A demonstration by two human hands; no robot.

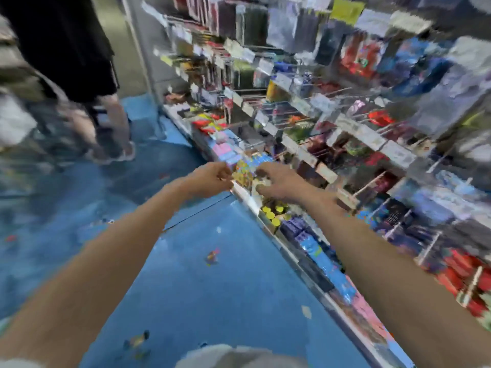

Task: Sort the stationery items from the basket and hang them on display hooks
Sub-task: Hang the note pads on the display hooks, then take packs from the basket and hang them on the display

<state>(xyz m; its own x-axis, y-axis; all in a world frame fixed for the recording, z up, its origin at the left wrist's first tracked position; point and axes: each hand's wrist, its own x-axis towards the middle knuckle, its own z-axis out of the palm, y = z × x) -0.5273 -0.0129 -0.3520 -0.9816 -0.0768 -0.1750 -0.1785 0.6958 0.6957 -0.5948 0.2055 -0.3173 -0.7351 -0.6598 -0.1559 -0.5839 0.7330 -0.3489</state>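
— What were our hands doing?
— Our left hand (212,177) had its fingers curled, pinching the left edge of the colourful packet (248,167). Our right hand (281,184) curled at the packet's right edge. Through the blur we could not tell whether it gripped.
— Where was the packet?
— Just above the rack ledge (241,192), between our hands.
— And beyond them?
— Yellow caps (275,215) sat on the ledge, nearer to us. Above the ledge, display hooks (342,91) carried blurred hanging packs. Left of the ledge lay the blue floor (212,288), and past its far end stood a person in a dark skirt (66,49).
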